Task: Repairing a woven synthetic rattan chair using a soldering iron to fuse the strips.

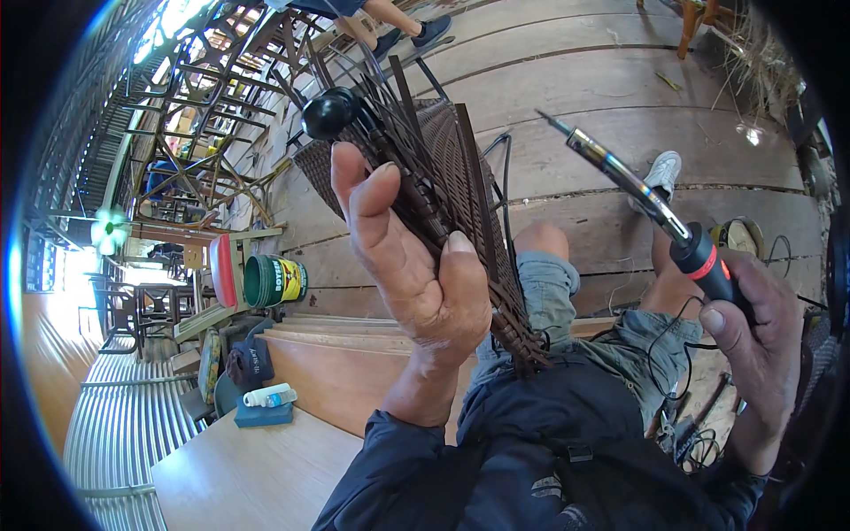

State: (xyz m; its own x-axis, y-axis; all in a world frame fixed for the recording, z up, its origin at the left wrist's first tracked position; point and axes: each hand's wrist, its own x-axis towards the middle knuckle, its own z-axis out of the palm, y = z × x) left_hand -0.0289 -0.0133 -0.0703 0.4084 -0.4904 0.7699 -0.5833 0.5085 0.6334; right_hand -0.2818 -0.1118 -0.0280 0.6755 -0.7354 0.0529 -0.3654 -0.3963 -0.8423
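A dark brown woven wicker piece (443, 133), likely part of a chair, leans up from my lap with loose strands sticking out at its far end. My left hand (416, 265) supports its strand-wrapped edge bar, the thumb pressed on the wrapping and the fingers curled near a round black knob (328, 113). Part of that grip is hidden. In my right hand (757, 327) is a soldering iron (699, 257) with a black and red handle. Its metal tip points up and left, apart from the wicker.
A green bucket (266, 281) stands at left beside a red cushion-like panel (223, 270). Wooden boards (345, 358) and a pale tabletop (257, 473) lie left of me; a white bottle (270, 396) rests on a blue block. Stacked chair frames (208, 115) fill the far left. Another person's feet (431, 32) are ahead.
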